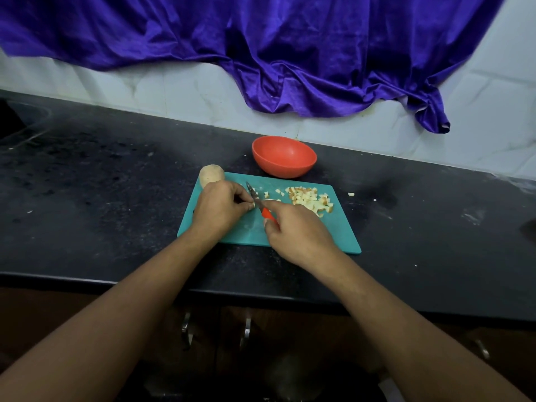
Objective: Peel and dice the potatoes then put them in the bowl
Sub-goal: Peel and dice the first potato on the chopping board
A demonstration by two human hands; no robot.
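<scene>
On the teal cutting board (342, 233), my left hand (219, 207) pinches a small potato piece (253, 204) against the board. My right hand (298, 230) grips the red handle of a knife (258, 200), its blade lying right beside my left fingertips. A pile of diced potato cubes (311, 198) sits on the board's right part. A whole unpeeled potato (211, 174) rests at the board's far left corner. The orange-red bowl (284, 156) stands just behind the board, and it looks empty.
A stray potato cube (351, 194) lies on the black counter (101, 198) right of the board. A purple cloth (290, 53) hangs over the tiled wall behind. Cabinet handles (246, 329) show below the counter's front edge.
</scene>
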